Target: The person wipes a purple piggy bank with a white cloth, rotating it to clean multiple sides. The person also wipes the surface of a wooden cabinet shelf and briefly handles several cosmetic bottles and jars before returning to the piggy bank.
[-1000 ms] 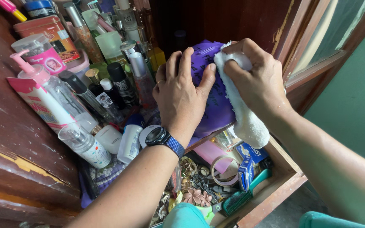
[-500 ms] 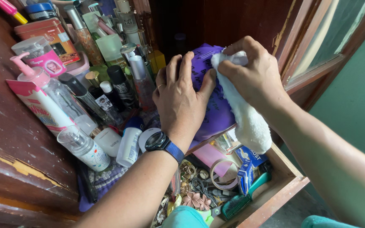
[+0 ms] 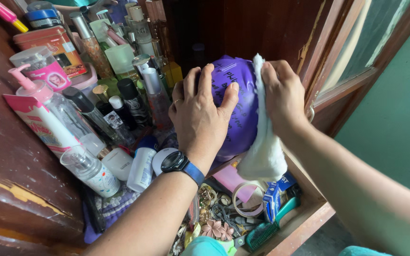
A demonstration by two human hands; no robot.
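Note:
A round purple object (image 3: 240,102) with dark writing on it stands at the back of a wooden shelf. My left hand (image 3: 202,116), with a dark watch and blue strap on its wrist, is spread over the object's left side and steadies it. My right hand (image 3: 283,95) presses a white cloth (image 3: 264,147) against the object's right side; the cloth's loose end hangs down below the hand.
Many bottles, tubes and jars (image 3: 115,109) crowd the shelf to the left, with a red tin (image 3: 53,45) at the back. Below lies an open drawer (image 3: 300,227) holding jewellery, a tape roll, a teal comb and small boxes. A wooden window frame (image 3: 352,71) stands at right.
Both hands and the purple object have stayed together; my right hand with the cloth has shifted slightly over the object's right side.

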